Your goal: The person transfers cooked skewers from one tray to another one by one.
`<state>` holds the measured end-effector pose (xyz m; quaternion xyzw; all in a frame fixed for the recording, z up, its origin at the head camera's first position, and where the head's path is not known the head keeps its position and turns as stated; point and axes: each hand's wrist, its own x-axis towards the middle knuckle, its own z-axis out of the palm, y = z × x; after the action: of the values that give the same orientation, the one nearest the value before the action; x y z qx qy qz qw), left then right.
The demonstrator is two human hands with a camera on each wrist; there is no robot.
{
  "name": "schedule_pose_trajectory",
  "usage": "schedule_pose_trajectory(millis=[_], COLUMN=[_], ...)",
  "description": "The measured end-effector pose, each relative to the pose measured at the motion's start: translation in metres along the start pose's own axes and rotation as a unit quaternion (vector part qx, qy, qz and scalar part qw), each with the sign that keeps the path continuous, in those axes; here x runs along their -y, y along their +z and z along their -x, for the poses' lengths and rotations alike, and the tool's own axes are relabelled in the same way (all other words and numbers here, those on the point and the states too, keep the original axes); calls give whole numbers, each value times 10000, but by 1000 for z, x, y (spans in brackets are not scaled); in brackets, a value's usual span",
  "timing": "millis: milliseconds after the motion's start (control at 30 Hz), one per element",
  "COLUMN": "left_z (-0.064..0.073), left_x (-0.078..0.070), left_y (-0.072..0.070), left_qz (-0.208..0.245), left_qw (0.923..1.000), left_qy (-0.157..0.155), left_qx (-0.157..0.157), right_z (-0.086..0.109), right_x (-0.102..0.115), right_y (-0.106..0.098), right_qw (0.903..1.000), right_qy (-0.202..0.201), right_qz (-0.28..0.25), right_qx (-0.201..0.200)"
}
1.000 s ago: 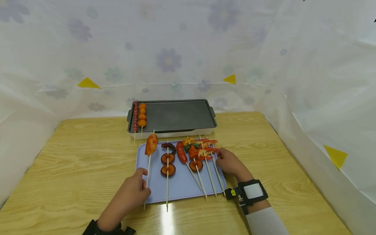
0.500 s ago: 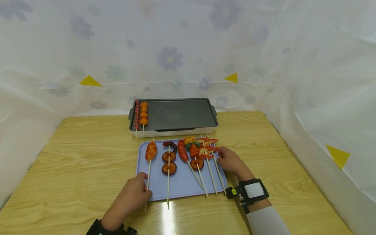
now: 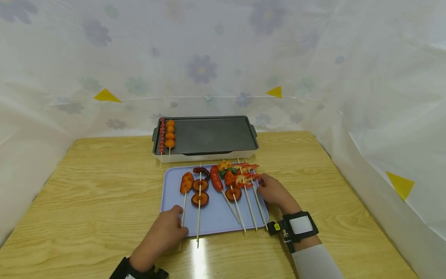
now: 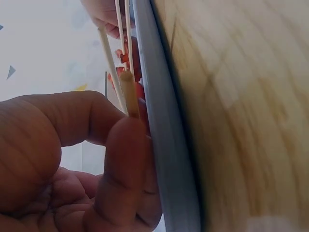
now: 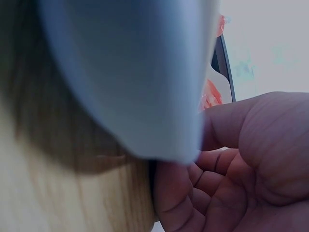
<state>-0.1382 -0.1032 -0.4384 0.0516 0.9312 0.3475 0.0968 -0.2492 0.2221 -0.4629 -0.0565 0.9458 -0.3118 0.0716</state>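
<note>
My left hand point(image 3: 166, 228) pinches the lower stick of a chicken wing skewer point(image 3: 186, 183) between thumb and index finger. In the left wrist view the stick's butt end point(image 4: 126, 82) pokes out past the thumb. The wing lies over the left part of a lilac tray point(image 3: 216, 223), just left of a mushroom and octopus tentacle skewer point(image 3: 200, 199). At the tray's right side my right hand point(image 3: 275, 192) grips the rim, which sits between thumb and fingers in the right wrist view, near the shrimp skewers point(image 3: 246, 179).
A sausage skewer point(image 3: 216, 179) and a mixed vegetable and mushroom skewer point(image 3: 232, 193) lie on the tray's right half. Behind stands a dark griddle point(image 3: 212, 135), with a red meat skewer point(image 3: 162, 135) and an orange ball skewer point(image 3: 170, 136) along its left side.
My left hand has lowered the chicken wing skewer toward the tray and shifted it right, closer to the mushroom skewer. My right hand has kept its place on the rim.
</note>
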Motion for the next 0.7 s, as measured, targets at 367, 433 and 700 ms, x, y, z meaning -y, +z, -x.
schedule_pose_trajectory(millis=[367,433,700], left_z=[-3,-3,-2], left_x=[-5,-5,-1], left_y=[8,9,-1], left_qz=[-23,-81,-411], left_qw=[10000,9999,9990], left_qy=[10,-22,-184], left_qx=[90,99,-26], right_z=[0,0,0], right_x=[3,2,2], right_y=[-2,-2,-2], right_qw=[10000,10000,9998], right_qy=[23,37,90], right_qz=[-8,-7,-127], right_qx=[31,50,121])
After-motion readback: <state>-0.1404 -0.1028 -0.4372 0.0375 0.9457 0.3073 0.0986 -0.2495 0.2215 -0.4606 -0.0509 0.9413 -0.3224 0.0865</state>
